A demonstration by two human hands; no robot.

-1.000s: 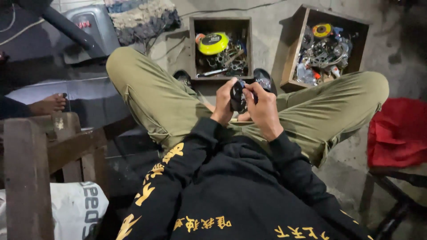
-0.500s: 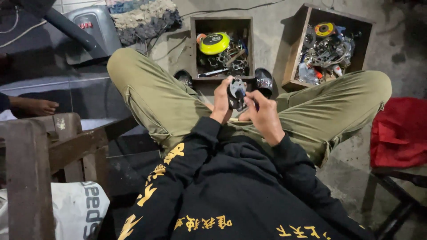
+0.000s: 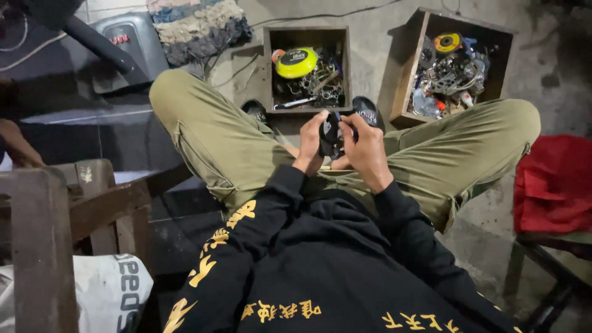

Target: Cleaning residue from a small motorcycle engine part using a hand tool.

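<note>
I sit with knees apart in olive trousers and a black top with yellow lettering. Between my knees, both hands grip a small dark metal part (image 3: 330,132). My left hand (image 3: 310,143) holds its left side with the fingers curled round it. My right hand (image 3: 364,148) closes on its right side, thumb on top. What the part is cannot be made out; my fingers hide most of it. Just beyond my hands stands an open wooden box (image 3: 345,68) holding a yellow round tape measure (image 3: 296,62) and several metal pieces.
A second wooden box (image 3: 410,74) of mixed metal parts stands at the upper right. A red cloth (image 3: 555,185) lies on a stool at the right. A wooden chair (image 3: 55,216) and a white printed bag (image 3: 111,296) are at the left. Another person's arm (image 3: 15,145) shows at the left edge.
My hands have turned the dark part slightly and moved a little up toward the box. The other person's hand at the left has drawn back toward the edge.
</note>
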